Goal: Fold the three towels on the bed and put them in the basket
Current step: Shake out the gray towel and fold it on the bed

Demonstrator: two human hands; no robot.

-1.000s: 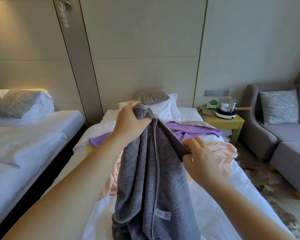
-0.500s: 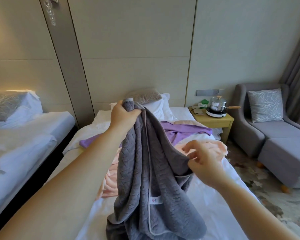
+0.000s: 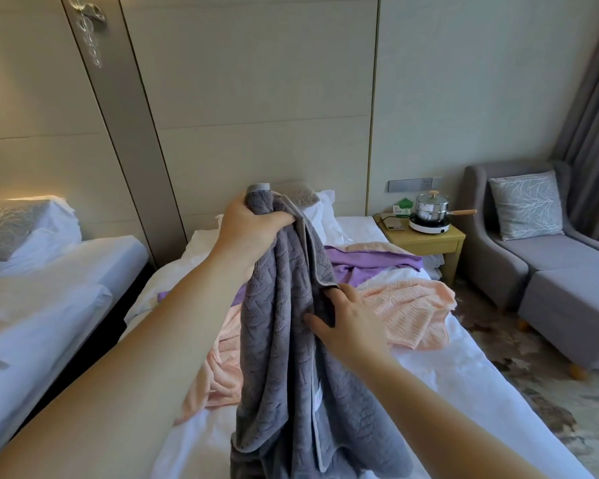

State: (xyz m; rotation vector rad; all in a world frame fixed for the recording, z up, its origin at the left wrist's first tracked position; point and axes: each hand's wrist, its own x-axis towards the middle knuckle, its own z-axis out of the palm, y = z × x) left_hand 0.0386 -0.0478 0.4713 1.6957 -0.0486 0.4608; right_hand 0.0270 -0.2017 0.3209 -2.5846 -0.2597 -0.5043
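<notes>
The grey towel (image 3: 284, 357) hung upright above the middle of the bed (image 3: 464, 392), its lower folds dropping toward the bed's near edge and out of view. The left hand (image 3: 253, 224) gripped the towel's bunched top corner in a closed fist, with a short tab of hem sticking up above the knuckles. The right hand (image 3: 351, 323) was lower down on the towel's right-hand hem, pinching a fold of the edge between the thumb in front and the fingers curled behind it. A small label showed on the hem further down.

Behind the grey towel, the pink towel (image 3: 408, 305) lay crumpled across the bed, reaching its right edge, with another part showing to the left of the hanging cloth. The purple towel (image 3: 367, 264) lay spread beyond it, toward the head of the bed, just short of the white pillows (image 3: 320, 209).

Beside the bed's far right corner stood a wooden nightstand (image 3: 426, 240) carrying a lidded steel pot (image 3: 431, 203) on a white hotplate (image 3: 428, 225). Right of that was a grey armchair (image 3: 550, 257) with a patterned cushion (image 3: 528, 205). A second bed (image 3: 49, 288) stood to the left.
</notes>
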